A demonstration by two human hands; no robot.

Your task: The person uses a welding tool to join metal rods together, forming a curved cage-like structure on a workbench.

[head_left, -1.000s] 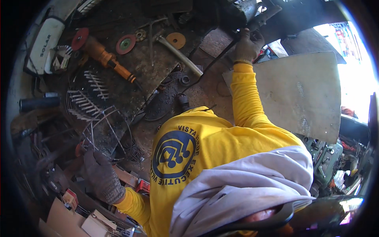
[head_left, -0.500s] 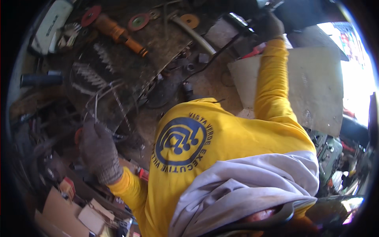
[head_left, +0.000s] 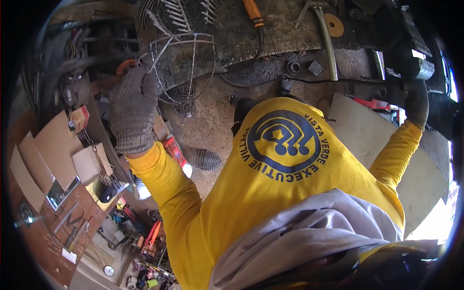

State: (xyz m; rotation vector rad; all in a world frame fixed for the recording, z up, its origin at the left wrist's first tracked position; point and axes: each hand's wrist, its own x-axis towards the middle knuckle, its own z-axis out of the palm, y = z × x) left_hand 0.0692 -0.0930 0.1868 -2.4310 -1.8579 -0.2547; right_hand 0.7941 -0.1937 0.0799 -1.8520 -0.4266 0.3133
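Observation:
My left hand (head_left: 133, 108), in a grey-brown knitted glove, is closed at the left edge of a wire frame (head_left: 195, 60). This frame, bent from thin rods into a rounded, cage-like shape, partly overhangs the near edge of the dark worktable (head_left: 227, 46). Its contact with my fingertips is partly hidden. At the far right, my gloved right hand (head_left: 416, 104) is closed beside a silver, blunt-ended metal piece (head_left: 424, 69). Dark shapes and shadow hide what its fingers grip. Behind the frame, rows of short metal spikes (head_left: 176, 14) lie on the worktable.
An orange power tool (head_left: 253, 12), a tan disc (head_left: 334, 25) and a metal pipe (head_left: 326, 46) lie along the worktable. A dark cable (head_left: 338, 80) crosses to the right. A pale sheet (head_left: 360, 123) leans at right; cardboard boxes (head_left: 58, 150) stand at left.
The view has turned, so the worktable appears farther up and right. My right arm is now bent lower at the far right. My left hand stays beside the wire frame.

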